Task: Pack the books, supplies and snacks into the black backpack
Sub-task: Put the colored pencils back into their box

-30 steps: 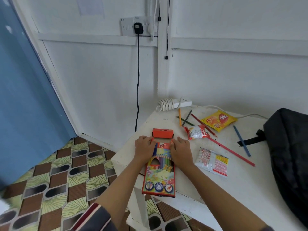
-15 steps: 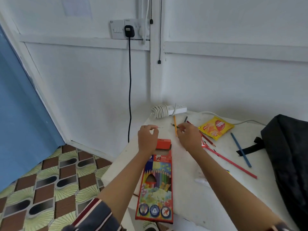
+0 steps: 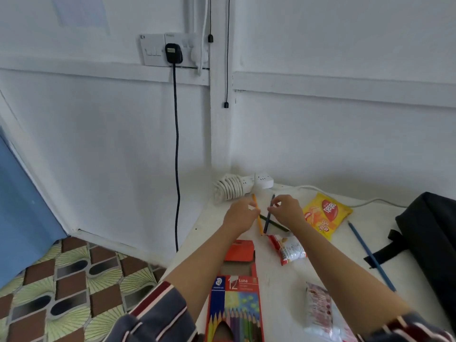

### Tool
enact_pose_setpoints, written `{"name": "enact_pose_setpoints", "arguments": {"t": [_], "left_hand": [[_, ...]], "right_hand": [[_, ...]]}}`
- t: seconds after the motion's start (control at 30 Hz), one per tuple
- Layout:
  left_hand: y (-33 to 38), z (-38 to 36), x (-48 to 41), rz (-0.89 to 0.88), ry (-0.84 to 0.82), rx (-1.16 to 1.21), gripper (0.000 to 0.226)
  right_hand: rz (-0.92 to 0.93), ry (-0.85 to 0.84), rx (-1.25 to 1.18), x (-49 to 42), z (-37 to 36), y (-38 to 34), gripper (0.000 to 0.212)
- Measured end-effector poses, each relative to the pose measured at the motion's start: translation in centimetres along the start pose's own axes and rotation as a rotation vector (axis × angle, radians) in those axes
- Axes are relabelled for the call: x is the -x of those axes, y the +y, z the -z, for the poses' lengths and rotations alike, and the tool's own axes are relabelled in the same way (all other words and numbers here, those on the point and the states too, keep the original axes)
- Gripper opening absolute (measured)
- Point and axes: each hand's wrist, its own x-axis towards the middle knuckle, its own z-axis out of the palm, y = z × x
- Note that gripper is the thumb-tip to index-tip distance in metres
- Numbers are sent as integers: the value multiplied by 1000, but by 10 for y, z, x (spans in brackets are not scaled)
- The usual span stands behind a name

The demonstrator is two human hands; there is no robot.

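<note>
My left hand point(image 3: 240, 215) pinches an orange pencil point(image 3: 257, 218) at the far side of the white table point(image 3: 278, 275). Beside it, my right hand point(image 3: 287, 211) pinches a dark pencil point(image 3: 268, 217) held upright. A green pencil point(image 3: 276, 223) lies under both. The coloured-pencil box point(image 3: 235, 304) lies near me with its orange flap point(image 3: 239, 250) open. A yellow snack packet point(image 3: 324, 213), a red-and-white snack packet point(image 3: 290, 249), a pink-and-white packet point(image 3: 320, 309) and a blue pencil point(image 3: 370, 254) lie on the table. The black backpack point(image 3: 429, 243) sits at the right.
A white power strip with a coiled cable point(image 3: 237, 186) sits at the table's far corner against the wall. A black cable point(image 3: 176, 156) hangs from the wall socket. Patterned floor point(image 3: 61, 280) lies to the left, below the table edge.
Both hands left the pencil box and reached to the far corner of the table, where each took up a pencil. The camera tilted forward.
</note>
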Motion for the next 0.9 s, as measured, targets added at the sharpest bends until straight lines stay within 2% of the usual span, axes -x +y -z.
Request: {"name": "enact_pose_setpoints", "arguments": {"t": [0.3,0.43,0.63,0.8,0.9], "left_hand": [[-4,-14,-11,-46,-73,-50,30],[-6,-11,-10,-39,-79,-1,25],[-3,1,-6,51,-41,232,31],[4,16,1,52,-40,362,34],[4,24,8,17,-31,385,35]], "right_hand": [[-26,-19,42,-6,-10,-1,31],[-28,8,23,-3,-13,-3,22],[-60,71,-230,2,-2,-3,23],[-125,61,-481,11,11,-11,23],[-103,31,-566,22,15,-15,20]]}}
